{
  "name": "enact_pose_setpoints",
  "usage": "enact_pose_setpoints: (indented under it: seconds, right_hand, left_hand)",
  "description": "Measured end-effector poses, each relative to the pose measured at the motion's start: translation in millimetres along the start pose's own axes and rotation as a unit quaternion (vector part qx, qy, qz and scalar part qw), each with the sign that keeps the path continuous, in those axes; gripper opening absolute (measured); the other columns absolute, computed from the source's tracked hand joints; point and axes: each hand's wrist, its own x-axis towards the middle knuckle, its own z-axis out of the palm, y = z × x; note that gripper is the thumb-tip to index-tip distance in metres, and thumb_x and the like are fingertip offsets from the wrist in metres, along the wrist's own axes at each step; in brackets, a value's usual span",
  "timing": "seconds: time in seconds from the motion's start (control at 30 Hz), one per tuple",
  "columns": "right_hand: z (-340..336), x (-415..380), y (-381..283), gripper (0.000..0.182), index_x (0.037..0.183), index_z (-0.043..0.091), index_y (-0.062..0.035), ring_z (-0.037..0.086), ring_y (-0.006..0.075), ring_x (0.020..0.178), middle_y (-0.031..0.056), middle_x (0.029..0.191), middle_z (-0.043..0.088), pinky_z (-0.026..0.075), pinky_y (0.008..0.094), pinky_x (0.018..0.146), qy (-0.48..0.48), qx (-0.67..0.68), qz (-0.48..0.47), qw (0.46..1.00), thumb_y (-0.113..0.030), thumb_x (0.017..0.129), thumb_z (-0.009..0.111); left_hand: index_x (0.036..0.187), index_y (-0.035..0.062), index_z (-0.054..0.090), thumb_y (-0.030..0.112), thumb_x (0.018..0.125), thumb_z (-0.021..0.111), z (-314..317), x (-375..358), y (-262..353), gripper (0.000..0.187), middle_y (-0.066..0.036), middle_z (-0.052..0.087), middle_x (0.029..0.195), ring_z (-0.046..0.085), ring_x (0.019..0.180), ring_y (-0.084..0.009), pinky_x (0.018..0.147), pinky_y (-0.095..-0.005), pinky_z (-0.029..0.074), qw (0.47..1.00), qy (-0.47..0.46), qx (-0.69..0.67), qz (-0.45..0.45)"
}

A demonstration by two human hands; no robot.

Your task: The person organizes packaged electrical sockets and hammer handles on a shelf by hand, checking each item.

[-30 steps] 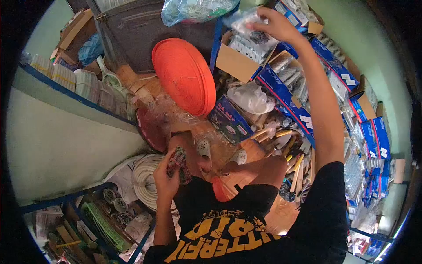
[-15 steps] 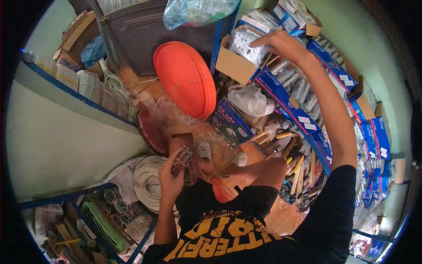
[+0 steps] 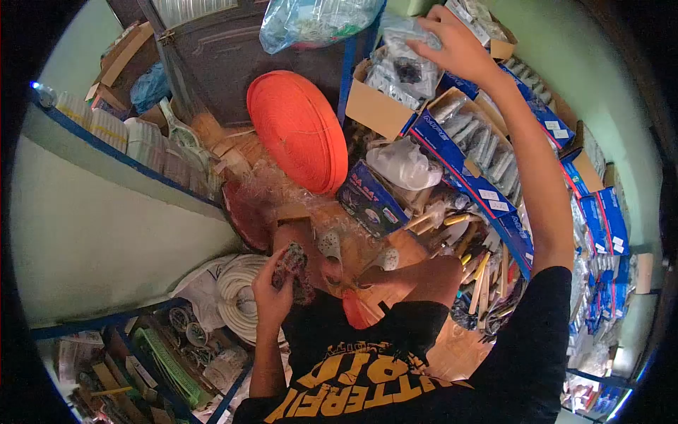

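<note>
In the head view my left hand (image 3: pixel 272 291) is closed around a dark, mottled, crumpled cloth (image 3: pixel 291 270), held low by my lap. My right hand (image 3: pixel 455 48) reaches up to the back shelf. Its fingers are closed on the upper edge of a clear plastic packet (image 3: pixel 409 37), which stands partly raised out of an open cardboard box (image 3: pixel 378 106). More clear packets with pale contents lie beneath it; what exactly they hold cannot be made out.
Blue boxes (image 3: pixel 452 159) of wrapped metal parts line the right side. Below them lie wooden-handled tools (image 3: pixel 484 279). A large orange roll (image 3: pixel 296 131) stands by the door (image 3: pixel 219 56). White hose (image 3: pixel 236 293) is coiled at left, above a shelf of small goods. A plastic bag (image 3: pixel 318 25) hangs overhead.
My right hand has moved up slightly and lifted the top of a clear packet from the box, showing a dark patch below. My left hand keeps the cloth nearly in place.
</note>
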Motion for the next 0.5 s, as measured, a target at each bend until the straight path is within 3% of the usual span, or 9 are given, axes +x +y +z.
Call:
enact_pose_setpoints:
  seconds: [0.03,0.1,0.17,0.23,0.33,0.43,0.5]
  right_hand:
    - [-1.3,2.3,-0.8,0.046,0.118,0.062,-0.001,0.065,0.0333,0.093,0.0198,0.108,0.066,0.05,0.0399,0.08,-0.016,0.006,0.066,0.998,-0.036,0.089,0.066]
    - [12.2,3.5,15.0,0.048,0.123,0.059,-0.0025,0.065,0.0323,0.09,0.0204,0.103,0.066,0.05,0.0395,0.078,0.017,0.027,0.044,0.999,-0.036,0.089,0.065]
    - [17.3,10.3,15.9,0.05,0.126,0.056,-0.0029,0.064,0.0338,0.089,0.0218,0.102,0.066,0.05,0.0404,0.078,-0.037,0.104,0.089,0.99,-0.036,0.089,0.066]
    - [31.6,14.5,18.7,0.051,0.126,0.055,-0.0025,0.065,0.035,0.089,0.0231,0.101,0.066,0.051,0.0412,0.079,-0.044,0.102,0.074,0.991,-0.035,0.088,0.066]
    - [42.0,23.3,12.4,0.05,0.125,0.057,-0.002,0.065,0.0366,0.092,0.0255,0.102,0.066,0.051,0.0428,0.08,-0.174,0.082,0.075,0.979,-0.032,0.087,0.066]
    - [49.8,27.0,2.8,0.049,0.122,0.061,-0.0031,0.064,0.0395,0.101,0.0235,0.105,0.067,0.049,0.0454,0.091,-0.231,0.075,0.066,0.968,-0.032,0.084,0.068]
    - [48.5,26.9,-3.2,0.05,0.122,0.062,-0.004,0.064,0.0386,0.102,0.0235,0.107,0.067,0.05,0.0449,0.09,-0.227,0.056,0.075,0.969,-0.034,0.083,0.068]
  left_hand:
    - [0.125,0.0036,0.06,-0.011,0.079,0.063,-0.5,0.0,-1.2,0.049,-0.014,0.069,0.108,0.066,0.093,-0.016,0.077,-0.0287,0.051,1.0,0.0,0.019,0.015]
    - [0.125,0.0035,0.06,-0.011,0.079,0.063,-2.7,0.2,5.0,0.048,-0.014,0.069,0.109,0.066,0.094,-0.0164,0.078,-0.0287,0.051,1.0,-0.008,0.019,-0.004]
    - [0.125,0.0033,0.06,-0.011,0.079,0.063,-2.5,2.2,7.2,0.048,-0.014,0.069,0.111,0.066,0.094,-0.0168,0.078,-0.0287,0.051,0.999,-0.016,0.019,-0.021]
    - [0.125,0.0027,0.06,-0.011,0.08,0.063,-3.4,2.1,5.9,0.048,-0.015,0.068,0.113,0.065,0.098,-0.0184,0.082,-0.0303,0.051,0.998,-0.025,-0.004,-0.063]
    - [0.126,0.0031,0.06,-0.011,0.08,0.063,1.0,3.0,0.2,0.048,-0.015,0.068,0.112,0.066,0.098,-0.0183,0.084,-0.0314,0.051,1.0,-0.003,-0.006,-0.015]
    - [0.126,0.0036,0.06,-0.011,0.08,0.063,-0.4,4.3,8.1,0.048,-0.015,0.068,0.112,0.066,0.099,-0.0181,0.085,-0.0322,0.052,0.999,-0.01,-0.017,-0.03]
    - [0.127,0.0038,0.06,-0.011,0.08,0.062,-0.6,3.5,1.3,0.049,-0.014,0.068,0.111,0.065,0.098,-0.0175,0.084,-0.0316,0.052,1.0,-0.006,0.003,-0.024]
